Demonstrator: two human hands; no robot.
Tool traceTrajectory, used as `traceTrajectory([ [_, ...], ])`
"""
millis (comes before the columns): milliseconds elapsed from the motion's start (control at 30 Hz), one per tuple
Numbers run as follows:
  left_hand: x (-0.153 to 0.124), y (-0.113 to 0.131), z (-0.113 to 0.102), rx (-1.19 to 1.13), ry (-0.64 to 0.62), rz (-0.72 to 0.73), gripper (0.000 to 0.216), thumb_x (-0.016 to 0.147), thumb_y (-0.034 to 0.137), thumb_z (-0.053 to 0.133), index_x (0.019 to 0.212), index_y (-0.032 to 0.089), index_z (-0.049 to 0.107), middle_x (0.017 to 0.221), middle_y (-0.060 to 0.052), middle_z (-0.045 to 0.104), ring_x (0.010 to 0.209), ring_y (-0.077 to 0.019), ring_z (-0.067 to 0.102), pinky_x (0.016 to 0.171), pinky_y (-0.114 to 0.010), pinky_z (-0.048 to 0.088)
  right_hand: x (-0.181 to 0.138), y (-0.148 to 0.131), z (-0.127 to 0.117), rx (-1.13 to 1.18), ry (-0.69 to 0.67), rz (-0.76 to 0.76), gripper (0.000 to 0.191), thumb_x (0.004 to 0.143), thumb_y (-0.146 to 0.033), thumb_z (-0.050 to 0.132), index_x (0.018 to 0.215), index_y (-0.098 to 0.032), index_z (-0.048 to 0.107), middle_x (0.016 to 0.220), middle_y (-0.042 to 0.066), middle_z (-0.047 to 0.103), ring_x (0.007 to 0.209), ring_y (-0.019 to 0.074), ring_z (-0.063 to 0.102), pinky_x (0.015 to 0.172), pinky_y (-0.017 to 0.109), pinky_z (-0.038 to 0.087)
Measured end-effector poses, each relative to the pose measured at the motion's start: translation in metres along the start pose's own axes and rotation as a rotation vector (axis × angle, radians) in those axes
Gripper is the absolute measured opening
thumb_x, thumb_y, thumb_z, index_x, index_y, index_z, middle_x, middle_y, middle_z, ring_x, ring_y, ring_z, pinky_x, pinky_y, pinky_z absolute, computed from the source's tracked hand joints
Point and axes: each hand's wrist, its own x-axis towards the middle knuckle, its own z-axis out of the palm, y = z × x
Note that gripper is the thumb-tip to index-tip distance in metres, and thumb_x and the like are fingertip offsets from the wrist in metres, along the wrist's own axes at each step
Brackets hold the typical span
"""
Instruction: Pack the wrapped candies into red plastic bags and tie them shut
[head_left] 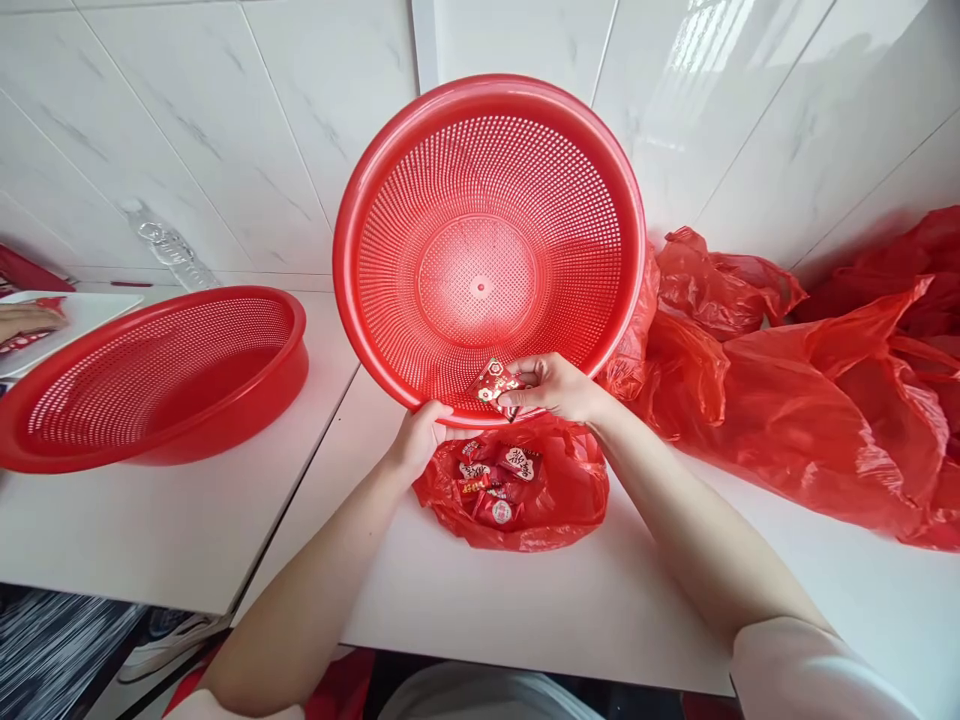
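A large red plastic colander [480, 240] is tilted toward me, its perforated inside facing the camera. My left hand [420, 440] grips its lower rim, thumb over the edge. My right hand [551, 388] pinches a small red packet [495, 383] with gold and white flower patterns, just over the colander's lower inner wall. Below the rim lies an opened red plastic bag [559, 515] on the white table. Several red wrapped candies [497, 508] lie inside that bag, partly hidden by the colander and my hands.
To the left stands another red colander [281, 400], near a clear plastic bottle [176, 250] by the wall. Another person's hand [30, 320] shows at the far left edge over a white tray [97, 308]. Red plastic bags [810, 400] are heaped along the right.
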Motion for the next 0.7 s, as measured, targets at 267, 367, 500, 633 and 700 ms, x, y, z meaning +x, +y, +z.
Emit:
traceTrajectory([
  [267,0.003,0.000,-0.004,-0.018,0.002,-0.033,0.015,0.070,0.024,0.060,0.076,0.011,0.065,0.091,-0.012,0.073,0.103,-0.0331,0.067,0.090,-0.052,0.055,-0.029,-0.040,0.013,-0.550,-0.191,-0.106,0.031,0.090,-0.044,0.059,0.103,-0.021,0.075,0.098,0.003,0.075,0.090,0.0183,0.069,0.082,0.031,0.054],
  [367,0.004,0.000,-0.007,-0.012,0.039,0.015,0.012,0.070,0.024,0.062,0.072,0.012,0.062,0.089,-0.010,0.071,0.103,-0.0321,0.066,0.089,-0.052,0.056,-0.041,-0.049,0.016,-0.840,0.045,-0.133,0.034,0.095,-0.038,0.051,0.120,-0.023,0.068,0.088,0.003,0.075,0.080,0.0185,0.069,0.079,0.032,0.053],
  [500,0.002,0.009,-0.007,-0.006,0.069,0.026,0.016,0.072,0.027,0.059,0.072,0.012,0.064,0.081,-0.011,0.070,0.099,-0.0311,0.066,0.084,-0.047,0.058,-0.047,-0.046,0.008,-1.118,0.114,0.009,0.048,0.090,-0.028,0.057,0.138,-0.024,0.054,0.074,0.003,0.071,0.067,0.0211,0.067,0.066,0.033,0.051],
  [633,0.002,0.019,-0.009,-0.002,0.079,0.032,0.018,0.070,0.029,0.058,0.069,0.012,0.065,0.076,-0.010,0.070,0.086,-0.0264,0.068,0.074,-0.039,0.059,-0.041,-0.039,0.004,-1.187,0.288,-0.077,0.042,0.087,-0.033,0.064,0.128,-0.024,0.059,0.091,0.007,0.072,0.084,0.0265,0.069,0.076,0.038,0.054],
  [700,0.002,0.023,-0.012,0.003,0.108,0.046,0.014,0.069,0.027,0.060,0.066,0.014,0.064,0.070,-0.007,0.068,0.081,-0.0232,0.067,0.074,-0.036,0.059,-0.035,-0.038,0.006,-1.158,0.366,-0.225,0.045,0.087,-0.033,0.066,0.129,-0.024,0.056,0.107,0.009,0.069,0.092,0.0265,0.069,0.083,0.040,0.054],
])
